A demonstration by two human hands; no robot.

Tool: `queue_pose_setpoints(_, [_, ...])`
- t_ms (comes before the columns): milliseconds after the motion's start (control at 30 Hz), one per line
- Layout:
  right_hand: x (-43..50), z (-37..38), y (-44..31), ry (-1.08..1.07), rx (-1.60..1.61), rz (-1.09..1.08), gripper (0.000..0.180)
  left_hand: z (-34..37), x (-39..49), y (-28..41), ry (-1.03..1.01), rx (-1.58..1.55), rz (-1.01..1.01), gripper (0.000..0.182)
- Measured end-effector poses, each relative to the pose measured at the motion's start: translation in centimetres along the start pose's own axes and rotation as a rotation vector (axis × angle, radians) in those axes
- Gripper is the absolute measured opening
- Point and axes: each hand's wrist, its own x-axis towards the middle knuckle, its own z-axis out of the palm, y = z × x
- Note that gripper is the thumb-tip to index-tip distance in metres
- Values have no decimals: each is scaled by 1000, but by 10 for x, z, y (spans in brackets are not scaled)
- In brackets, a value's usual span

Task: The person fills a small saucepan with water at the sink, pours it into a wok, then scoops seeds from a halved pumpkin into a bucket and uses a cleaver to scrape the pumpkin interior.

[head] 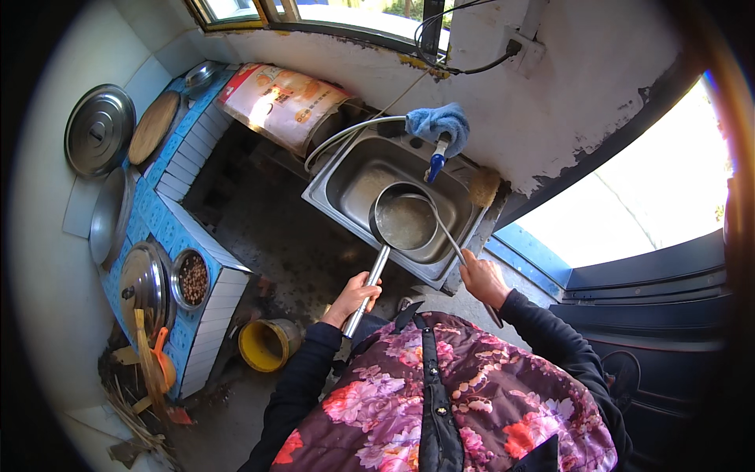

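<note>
My left hand [358, 297] grips the metal handle of a round pan [407, 223], which is held over the stainless steel sink [354, 177]. Cloudy liquid seems to lie in the pan. In my right hand [485, 278] is a long-handled utensil [449, 236], probably a ladle or spatula. Its far end reaches inside the pan, and its head cannot be made out clearly. Above the sink's back edge, a blue cloth [437, 125] is wrapped around the tap, whose blue-and-white spout [435, 167] points down just beyond the pan.
On the sink's right corner rests a brown scrubber [485, 186]. A yellow bucket [268, 345] stands on the floor at left. The blue-tiled stove counter [159, 209] holds lidded pots and a bowl of brown nuts or beans [191, 279]. Sticks [147, 366] lie beside it. A dark door [643, 318] flanks my right.
</note>
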Motion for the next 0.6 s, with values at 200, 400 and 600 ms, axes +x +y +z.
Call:
queue_pose_setpoints(200, [7,-15,-8,-470,1017,494,27,0,4,-7,24,65,5,24])
queue_pose_setpoints(400, [-4,-37,-16,-502,1241,487,26,-2,3,-13,-8,-22,-36,24])
queue_pose_setpoints(600, [-24,-27,-13,-97,510,40,36,-5,-1,-11,-60,-188,-53,24])
